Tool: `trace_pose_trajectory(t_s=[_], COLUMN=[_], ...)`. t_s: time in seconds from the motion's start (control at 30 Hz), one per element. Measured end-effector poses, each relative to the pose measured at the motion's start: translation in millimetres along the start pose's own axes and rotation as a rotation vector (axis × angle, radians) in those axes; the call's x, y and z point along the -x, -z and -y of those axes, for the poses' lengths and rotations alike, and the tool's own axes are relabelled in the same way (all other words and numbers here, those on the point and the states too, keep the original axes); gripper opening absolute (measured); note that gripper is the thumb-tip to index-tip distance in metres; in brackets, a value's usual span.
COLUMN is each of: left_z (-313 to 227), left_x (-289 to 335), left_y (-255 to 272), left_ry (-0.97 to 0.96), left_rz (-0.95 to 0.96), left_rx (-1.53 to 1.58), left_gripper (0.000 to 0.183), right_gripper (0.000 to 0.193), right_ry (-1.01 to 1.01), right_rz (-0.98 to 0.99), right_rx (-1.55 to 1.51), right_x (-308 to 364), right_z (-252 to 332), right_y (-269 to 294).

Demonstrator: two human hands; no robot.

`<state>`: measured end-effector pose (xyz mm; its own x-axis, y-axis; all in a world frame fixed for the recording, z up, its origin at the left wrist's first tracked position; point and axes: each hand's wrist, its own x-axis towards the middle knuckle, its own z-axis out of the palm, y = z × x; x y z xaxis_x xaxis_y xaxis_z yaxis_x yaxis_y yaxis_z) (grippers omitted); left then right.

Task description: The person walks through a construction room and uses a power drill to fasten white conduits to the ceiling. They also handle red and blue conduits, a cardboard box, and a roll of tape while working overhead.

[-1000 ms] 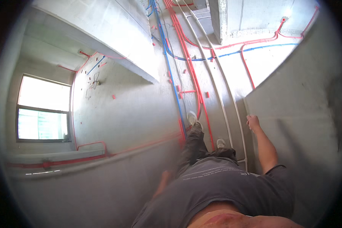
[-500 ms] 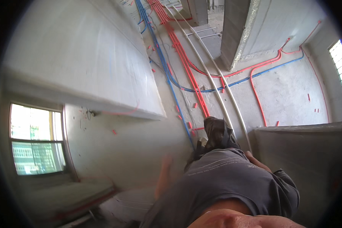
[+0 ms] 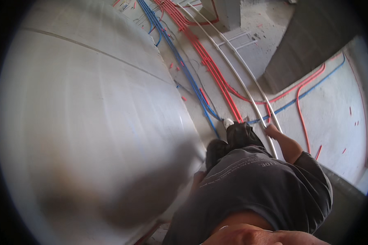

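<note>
My right hand [image 3: 271, 130] hangs at my right side, above the two white pipes [image 3: 249, 75] on the floor. Its fingers look curled, and nothing shows in them. Of my left arm [image 3: 198, 179] only a short stretch of skin appears, between my dark grey shirt [image 3: 249, 183] and the pale wall; the fingers of that hand cannot be made out. In front of my dark trousers [image 3: 241, 136], one white shoe [image 3: 228, 123] shows among the pipes. Neither hand visibly touches anything but the air around it.
A large pale wall [image 3: 90, 102] stands close on my left. Red pipes [image 3: 210, 67] and blue pipes [image 3: 180, 57] run along the concrete floor, with others crossing to the right. A dark wall end [image 3: 302, 45] rises ahead right. A low wall [image 3: 343, 196] stands behind right.
I have moved forward along the pipes. The window on the left has left the view, and the left wall fills more of it. My right hand swings forward; my left hand drops mostly from sight.
</note>
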<state>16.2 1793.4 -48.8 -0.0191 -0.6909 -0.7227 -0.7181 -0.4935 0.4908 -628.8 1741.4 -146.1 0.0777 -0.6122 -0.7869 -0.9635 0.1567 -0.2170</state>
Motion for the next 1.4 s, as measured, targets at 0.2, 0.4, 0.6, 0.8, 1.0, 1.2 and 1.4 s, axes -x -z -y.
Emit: trace_pose_trajectory(t_s=[0.2, 0.4, 0.6, 0.8, 1.0, 1.2, 1.4], left_z=[-103, -182, -296, -486, -665, -681, -738], left_x=[-126, -314, -519, -683, -852, -956, -1029], left_y=[95, 189, 354, 567, 696, 760, 827], left_ry=[-0.017, -0.336, -0.821, 0.161, -0.013, 0.083, 0.144], left_rz=[0.04, 0.074, -0.095, -0.11, -0.172, -0.088, 0.078], left_rx=[-0.01, -0.383, -0.857, 0.564, 0.716, 0.395, 0.112], left_gripper=[0.021, 0.02, 0.02, 0.015, 0.013, 0.013, 0.013], right_gripper=[0.031, 0.036, 0.027, 0.018, 0.019, 0.029, 0.034], right_ry=[0.023, 0.008, -0.521, -0.671, -0.864, -0.518, -0.029], right_rz=[-0.606, -0.653, -0.143, -0.089, -0.085, -0.05, -0.562], right_rx=[-0.569, -0.588, -0.676, -0.718, -0.893, -0.921, -0.819], right_x=[-87, -219, -273, -297, -442, -654, -833], right_z=[138, 202, 215, 262, 230, 254, 282], right_y=[388, 563, 565, 600, 643, 944, 1288])
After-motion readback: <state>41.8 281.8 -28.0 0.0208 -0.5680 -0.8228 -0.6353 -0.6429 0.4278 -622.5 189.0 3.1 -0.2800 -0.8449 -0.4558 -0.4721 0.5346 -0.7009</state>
